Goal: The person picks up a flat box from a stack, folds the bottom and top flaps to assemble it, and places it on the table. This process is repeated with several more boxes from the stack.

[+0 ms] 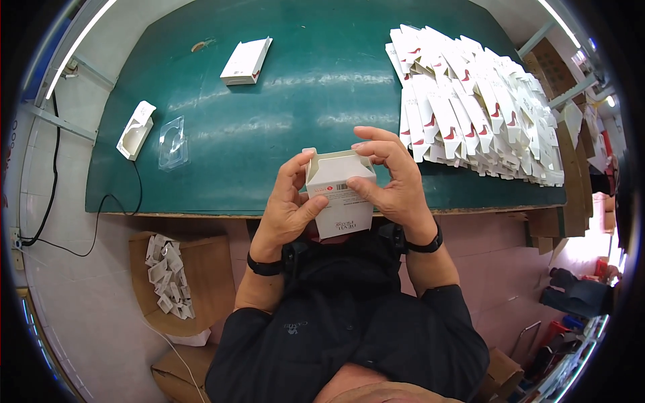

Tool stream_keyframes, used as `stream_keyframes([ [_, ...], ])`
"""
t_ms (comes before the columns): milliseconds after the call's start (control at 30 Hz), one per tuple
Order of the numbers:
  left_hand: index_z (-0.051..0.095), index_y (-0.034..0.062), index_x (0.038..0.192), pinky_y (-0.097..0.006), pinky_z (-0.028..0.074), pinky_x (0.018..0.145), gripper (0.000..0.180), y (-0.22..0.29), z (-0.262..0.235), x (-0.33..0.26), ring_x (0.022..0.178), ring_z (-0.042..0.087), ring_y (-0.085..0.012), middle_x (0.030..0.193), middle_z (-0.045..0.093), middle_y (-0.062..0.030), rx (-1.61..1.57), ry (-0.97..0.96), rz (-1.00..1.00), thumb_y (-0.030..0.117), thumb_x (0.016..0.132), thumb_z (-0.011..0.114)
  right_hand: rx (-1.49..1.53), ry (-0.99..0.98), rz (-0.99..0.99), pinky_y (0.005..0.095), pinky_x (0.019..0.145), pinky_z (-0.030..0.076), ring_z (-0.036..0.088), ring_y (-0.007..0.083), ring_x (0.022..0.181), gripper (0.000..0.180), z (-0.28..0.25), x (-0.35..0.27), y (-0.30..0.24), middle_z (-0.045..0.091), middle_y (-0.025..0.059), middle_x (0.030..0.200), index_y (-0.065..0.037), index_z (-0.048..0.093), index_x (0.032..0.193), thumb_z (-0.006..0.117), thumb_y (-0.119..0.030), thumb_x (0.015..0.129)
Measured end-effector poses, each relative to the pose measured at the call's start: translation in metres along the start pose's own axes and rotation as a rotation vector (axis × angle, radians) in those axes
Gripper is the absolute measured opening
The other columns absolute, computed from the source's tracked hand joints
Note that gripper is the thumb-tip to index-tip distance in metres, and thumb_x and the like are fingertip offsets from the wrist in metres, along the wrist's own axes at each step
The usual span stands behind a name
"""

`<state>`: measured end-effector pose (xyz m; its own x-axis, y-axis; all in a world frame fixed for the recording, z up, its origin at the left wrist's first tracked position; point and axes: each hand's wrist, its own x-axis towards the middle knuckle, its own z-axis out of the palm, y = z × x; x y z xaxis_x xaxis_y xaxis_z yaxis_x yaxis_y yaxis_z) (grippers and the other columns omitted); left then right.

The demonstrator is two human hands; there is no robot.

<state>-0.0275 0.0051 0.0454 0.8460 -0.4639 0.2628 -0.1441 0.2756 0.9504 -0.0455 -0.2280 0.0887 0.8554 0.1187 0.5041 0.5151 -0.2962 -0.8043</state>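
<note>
Between my two hands, at the near edge of the green table (295, 114), I hold a small white carton (344, 213) with printing and a barcode on its face. Its upper end has flaps standing up. My left hand (287, 205) grips the left side, thumb on the printed face and fingers at the upper edge. On the other side, my right hand (400, 187) presses its thumb near the barcode, while its fingers reach round the top flap. Whether anything lies inside the carton cannot be seen.
A large heap of flat white cartons (463, 107) with red shoe prints covers the table's right. Farther left lie a white carton (245, 62), a white carton with a cut-out (136, 134) and a clear plastic tray (173, 146). Below left, a cardboard box (213, 275) holds white pieces.
</note>
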Motion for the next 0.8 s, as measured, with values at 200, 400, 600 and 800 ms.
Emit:
stream_keyframes([
  [200, 0.033, 0.0085, 0.151, -0.041, 0.058, 0.100, 0.072, -0.004, -0.003, -0.002, 0.138, 0.047, -0.0240, 0.145, 0.045, -0.0125, -0.030, -0.004, -0.059, 0.006, 0.093, 0.076, 0.187, 0.119, 0.106, 0.0344, 0.091, 0.057, 0.065, 0.0208, 0.113, 0.035, 0.002, -0.007, 0.005, 0.059, 0.0148, 0.136, -0.006, 0.060, 0.117, 0.081, -0.006, 0.088],
  [400, 0.040, 0.0097, 0.140, -0.040, 0.058, 0.100, 0.062, -0.007, -0.001, 0.000, 0.134, 0.047, -0.0222, 0.139, 0.045, -0.0101, -0.162, 0.046, -0.037, -0.001, 0.090, 0.075, 0.219, 0.166, 0.074, 0.0341, 0.090, 0.058, 0.066, 0.0200, 0.110, 0.031, 0.005, -0.015, 0.015, 0.061, 0.0125, 0.125, -0.004, 0.059, 0.116, 0.077, -0.002, 0.091],
  [600, 0.042, 0.0117, 0.135, -0.038, 0.058, 0.098, 0.060, -0.007, 0.003, 0.004, 0.131, 0.047, -0.0207, 0.134, 0.046, -0.0083, -0.127, 0.102, 0.067, -0.006, 0.088, 0.074, 0.274, 0.162, 0.076, 0.0323, 0.087, 0.058, 0.065, 0.0190, 0.110, 0.027, 0.005, -0.014, 0.015, 0.062, 0.0105, 0.118, -0.003, 0.059, 0.116, 0.075, -0.002, 0.093],
  [800, 0.042, 0.0125, 0.134, -0.038, 0.058, 0.097, 0.063, -0.012, 0.003, 0.007, 0.129, 0.049, -0.0228, 0.130, 0.047, -0.0082, -0.129, 0.076, 0.185, -0.008, 0.085, 0.075, 0.265, 0.150, 0.075, 0.0318, 0.088, 0.058, 0.065, 0.0188, 0.110, 0.026, 0.004, -0.014, 0.014, 0.062, 0.0105, 0.118, -0.002, 0.061, 0.117, 0.074, -0.002, 0.094],
])
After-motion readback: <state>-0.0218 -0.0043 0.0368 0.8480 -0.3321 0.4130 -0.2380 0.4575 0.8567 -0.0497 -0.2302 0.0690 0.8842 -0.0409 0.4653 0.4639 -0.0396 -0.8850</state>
